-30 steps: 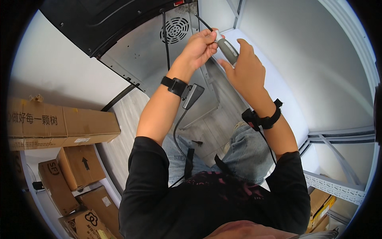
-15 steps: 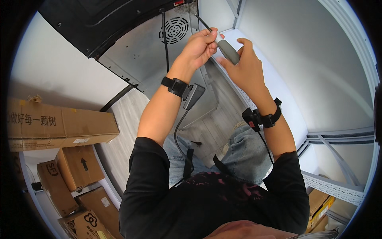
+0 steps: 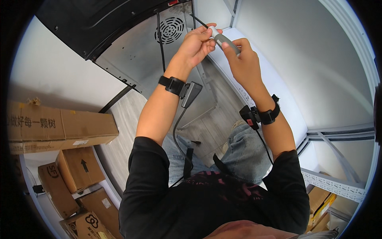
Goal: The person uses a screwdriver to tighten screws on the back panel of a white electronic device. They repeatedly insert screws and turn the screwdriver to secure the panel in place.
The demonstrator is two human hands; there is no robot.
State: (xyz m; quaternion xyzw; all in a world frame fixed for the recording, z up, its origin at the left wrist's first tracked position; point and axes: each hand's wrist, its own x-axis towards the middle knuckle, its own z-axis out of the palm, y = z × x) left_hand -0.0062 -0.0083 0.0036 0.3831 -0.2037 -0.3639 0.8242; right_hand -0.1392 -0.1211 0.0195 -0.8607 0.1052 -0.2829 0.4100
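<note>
A screwdriver (image 3: 223, 38) with a grey handle, white collar and dark shaft slants up and left. Its tip meets or nearly meets the upper right edge of a grey metal panel (image 3: 133, 65) on a black-topped appliance (image 3: 99, 28). My left hand (image 3: 195, 48) is closed in a pinch around the collar and front of the tool. Around the rear of the handle, my right hand (image 3: 246, 65) is closed, thumb on its side. The exact contact at the tip is too small to make out.
A black cable (image 3: 160, 42) hangs down the panel beside a round vent (image 3: 170, 30). White shelving (image 3: 238, 89) stands close on the right. Cardboard boxes (image 3: 81, 169) fill the lower left. Cables run from the devices strapped to both my wrists.
My right hand has closed from a loose, spread pose onto the screwdriver handle. My left hand and the tool appear slightly further left, as does the appliance in view.
</note>
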